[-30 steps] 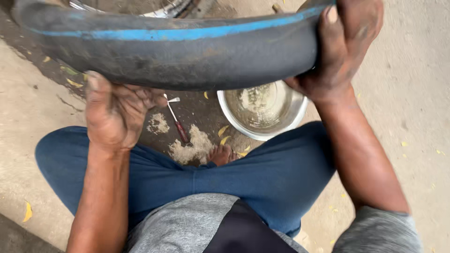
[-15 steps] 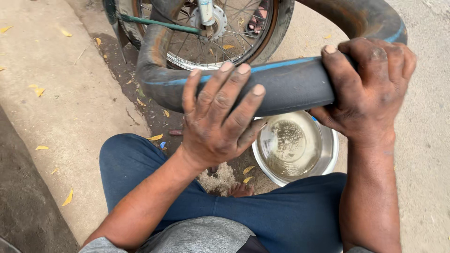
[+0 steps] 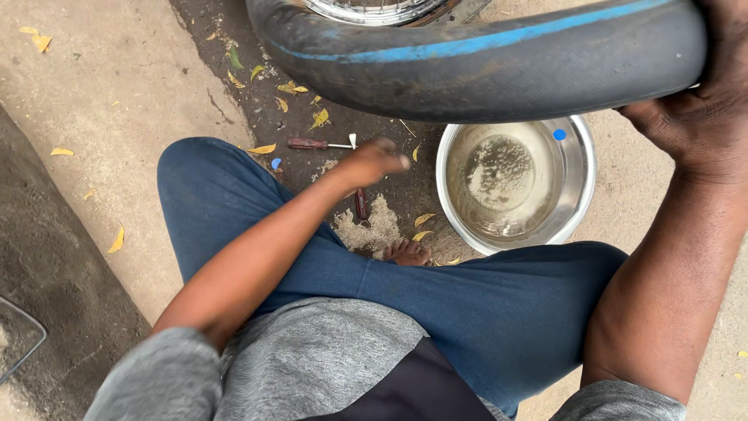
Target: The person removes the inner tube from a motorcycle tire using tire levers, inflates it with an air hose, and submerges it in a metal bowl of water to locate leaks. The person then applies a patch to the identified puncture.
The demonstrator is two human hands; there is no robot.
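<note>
Since half a second ago the left hand [image 3: 372,162] has let go of the fat black rubber inner tube with a blue stripe [image 3: 483,66] and dropped toward the ground, and the camera has tipped down onto the lap.

Head view: the tube spans the top of the picture, above the round steel bowl of cloudy water [image 3: 516,183], held at its right end only by the right hand [image 3: 697,101], whose fingers wrap over the rubber. The left hand is motion-blurred, low over the dark wet ground, just beside a red-handled screwdriver [image 3: 315,144] and above a second reddish tool handle [image 3: 361,204]. I cannot tell whether its fingers are spread or curled.

This looks like a pause in checking the tube over water, with one hand going for a tool. Taking one would call for a firm pinch on the handle while the right forearm, raised steeply, keeps the tube steady.
</note>
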